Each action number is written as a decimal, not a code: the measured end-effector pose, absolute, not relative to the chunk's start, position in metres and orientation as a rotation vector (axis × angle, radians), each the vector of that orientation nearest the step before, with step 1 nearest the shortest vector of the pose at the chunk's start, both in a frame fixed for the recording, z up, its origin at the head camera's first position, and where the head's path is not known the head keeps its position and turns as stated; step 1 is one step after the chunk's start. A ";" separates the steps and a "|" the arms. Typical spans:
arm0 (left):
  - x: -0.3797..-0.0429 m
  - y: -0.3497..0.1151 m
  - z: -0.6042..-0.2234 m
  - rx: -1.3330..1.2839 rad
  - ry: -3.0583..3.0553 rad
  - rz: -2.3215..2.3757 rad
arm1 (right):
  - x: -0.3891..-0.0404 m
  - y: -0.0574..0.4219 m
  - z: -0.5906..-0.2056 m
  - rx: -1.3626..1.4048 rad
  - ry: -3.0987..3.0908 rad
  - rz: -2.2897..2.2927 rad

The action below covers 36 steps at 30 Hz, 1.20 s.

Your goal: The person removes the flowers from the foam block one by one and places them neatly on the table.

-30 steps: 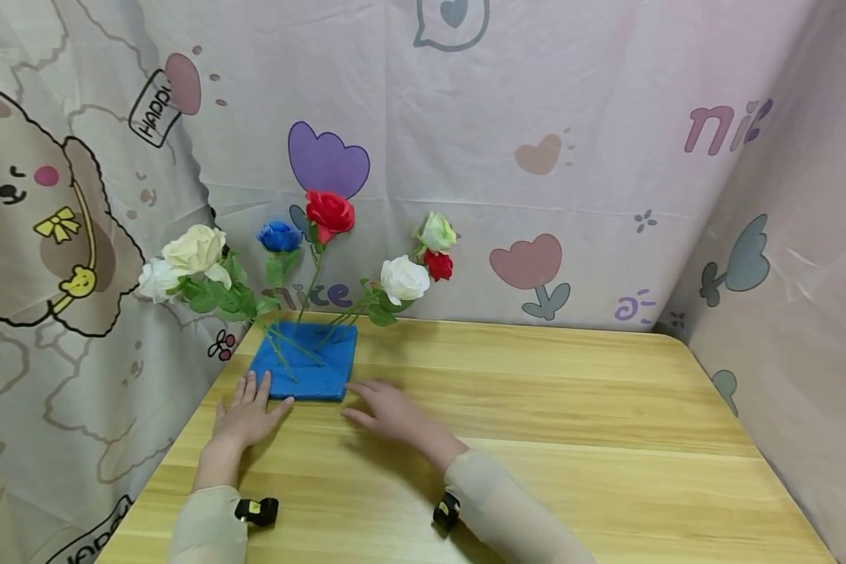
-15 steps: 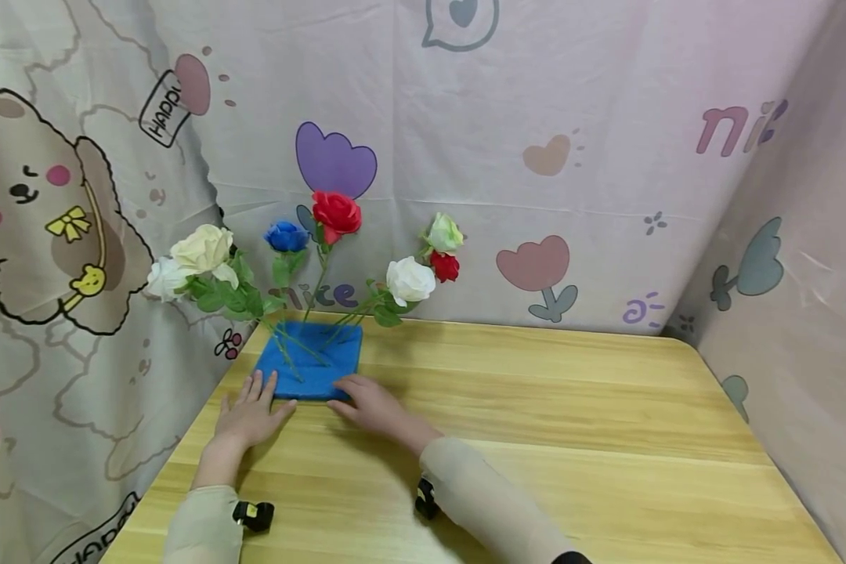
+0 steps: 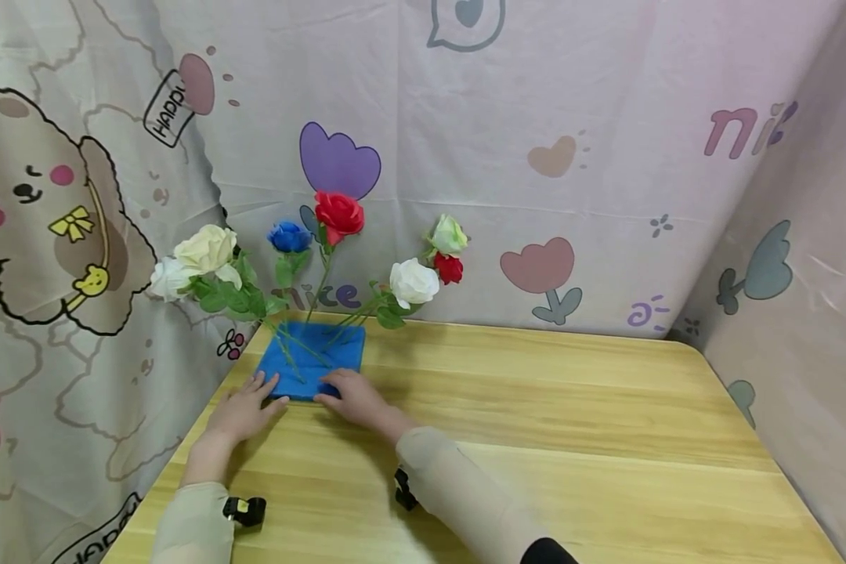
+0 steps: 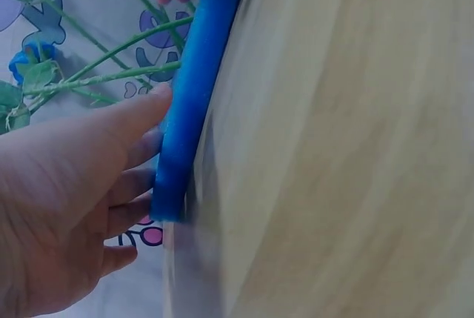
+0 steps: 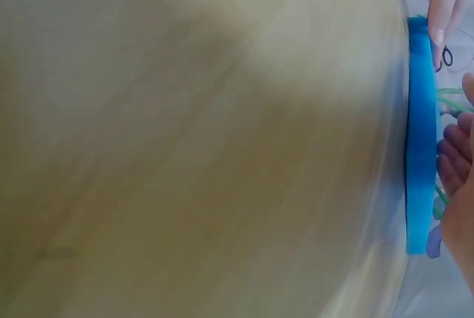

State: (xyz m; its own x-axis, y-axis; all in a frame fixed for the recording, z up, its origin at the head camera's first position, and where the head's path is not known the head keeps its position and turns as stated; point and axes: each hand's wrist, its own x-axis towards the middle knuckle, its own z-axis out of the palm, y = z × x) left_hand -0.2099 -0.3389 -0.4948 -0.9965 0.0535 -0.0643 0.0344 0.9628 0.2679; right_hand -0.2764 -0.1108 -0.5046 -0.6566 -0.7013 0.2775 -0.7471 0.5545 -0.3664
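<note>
A flat blue foam block (image 3: 348, 345) lies on the table's far left, with artificial roses stuck into its top. My left hand (image 3: 241, 413) has straight fingers spread at the block's front left corner. Over its front edge, the fingertips of my right hand (image 3: 356, 401) reach onto the top, the thumb near the front side. Among the roses are a red rose (image 3: 340, 216), a blue rose (image 3: 289, 236), a cream rose (image 3: 204, 249) and a white rose (image 3: 414, 283). The left wrist view shows the fingers right at the block's edge, beneath the green stems (image 4: 104, 78).
The wooden table (image 3: 571, 407) extends to the right and toward me. A printed curtain (image 3: 606, 78) hangs behind it and at both sides. The rose heads lean out past the block, close before the curtain. A black wrist camera (image 3: 245, 511) sits at my left sleeve.
My right hand has moved left along the block's front edge, from its right corner onto the front part. My left hand stays at the left corner. The view has shifted slightly.
</note>
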 end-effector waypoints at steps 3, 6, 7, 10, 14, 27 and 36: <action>-0.210 -0.340 -0.492 0.076 3.058 0.414 | -0.277 -0.117 -0.504 1.244 -2.705 0.766; -0.211 -0.340 -0.490 0.073 3.072 0.400 | -0.278 -0.123 -0.505 1.222 -2.738 0.841; -0.211 -0.341 -0.490 0.071 3.076 0.394 | -0.278 -0.126 -0.505 1.211 -2.751 0.874; -0.210 -0.340 -0.492 0.081 3.094 0.371 | -0.278 -0.132 -0.505 1.159 -2.786 0.985; -0.210 -0.339 -0.493 0.077 3.105 0.373 | -0.279 -0.141 -0.506 1.071 -2.837 1.099; -0.209 -0.344 -0.497 0.048 3.115 0.389 | -0.282 -0.163 -0.504 0.920 -2.868 1.271; -0.207 -0.340 -0.495 0.035 3.124 0.399 | -0.284 -0.176 -0.508 0.834 -2.837 1.337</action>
State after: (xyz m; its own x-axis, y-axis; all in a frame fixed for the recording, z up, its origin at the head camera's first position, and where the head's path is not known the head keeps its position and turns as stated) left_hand -0.2074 -0.3402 -0.4953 -0.9997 0.0211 0.0112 0.0232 0.9676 0.2513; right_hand -0.2837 -0.1763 -0.5077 -0.8628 -0.4911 0.1203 -0.4054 0.5297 -0.7451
